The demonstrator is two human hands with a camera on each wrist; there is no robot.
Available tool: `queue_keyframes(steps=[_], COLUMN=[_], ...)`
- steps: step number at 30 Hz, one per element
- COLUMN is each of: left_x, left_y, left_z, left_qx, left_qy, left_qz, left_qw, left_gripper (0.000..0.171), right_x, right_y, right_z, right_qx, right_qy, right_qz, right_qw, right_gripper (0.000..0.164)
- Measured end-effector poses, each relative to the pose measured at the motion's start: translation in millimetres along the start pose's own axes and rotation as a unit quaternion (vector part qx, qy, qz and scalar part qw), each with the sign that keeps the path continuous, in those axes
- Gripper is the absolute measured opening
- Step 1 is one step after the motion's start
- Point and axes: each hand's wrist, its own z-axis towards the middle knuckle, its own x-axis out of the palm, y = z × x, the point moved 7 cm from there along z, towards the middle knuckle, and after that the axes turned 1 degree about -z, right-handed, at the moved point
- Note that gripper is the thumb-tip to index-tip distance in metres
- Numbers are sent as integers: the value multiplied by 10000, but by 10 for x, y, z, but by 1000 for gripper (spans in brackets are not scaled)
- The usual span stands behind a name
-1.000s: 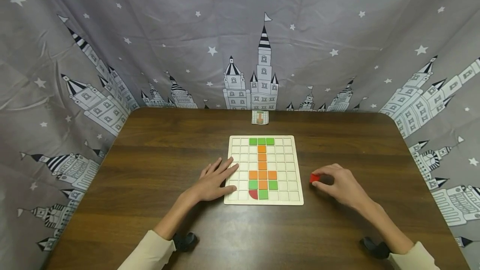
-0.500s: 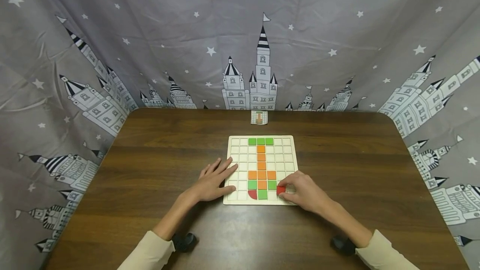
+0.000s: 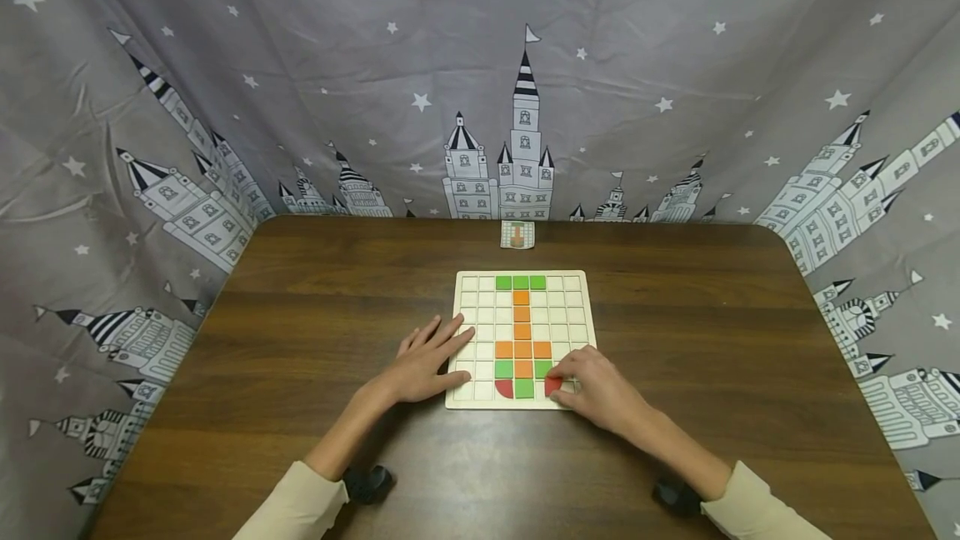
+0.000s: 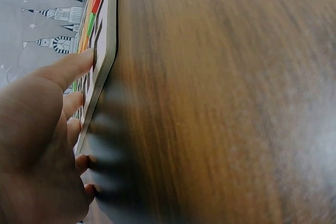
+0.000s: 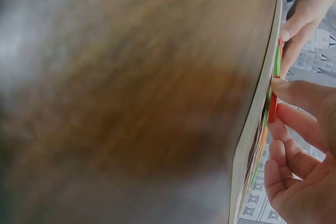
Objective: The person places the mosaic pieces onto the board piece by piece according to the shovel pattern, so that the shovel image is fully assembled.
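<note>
A pale square grid board (image 3: 576, 315) lies on the table, with green, orange and red tiles forming a figure down its middle columns. My left hand (image 3: 423, 367) rests on the board's left edge, fingers spread; in the left wrist view its thumb touches the board near the front corner. Between the thumb and fingers of my right hand (image 3: 600, 390) is a red tile (image 3: 552, 387), low on the board, just right of the bottom green tile (image 3: 523, 388). A red quarter-round tile (image 3: 505, 389) sits left of that green one. Fingers partly cover the held tile, so its full outline is hidden.
A small card (image 3: 517, 234) with a printed grid pattern lies at the table's far edge, behind the board. The brown wooden table (image 3: 337, 273) extends around the board. A grey curtain (image 3: 360, 65) with castles and stars hangs behind and at both sides.
My right hand has carried the red tile leftward from the table beside the board onto the board's bottom rows. The left hand has stayed on the left edge.
</note>
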Motion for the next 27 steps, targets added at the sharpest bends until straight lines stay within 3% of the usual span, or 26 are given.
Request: queue_keyframes(steps=[12,27], left_x=[0,12], left_y=[4,25], left_z=[6,8], left_qx=[10,-93], left_qy=[7,44], left_qz=[32,-10], left_qw=[10000,9999], left_gripper=[70,70], right_x=[22,52], right_y=[3,92], right_z=[-10,32], right_qx=[60,-432], right_qy=[6,-69], right_qz=[-46,166], right_qw=[10000,9989], right_gripper=[19,12])
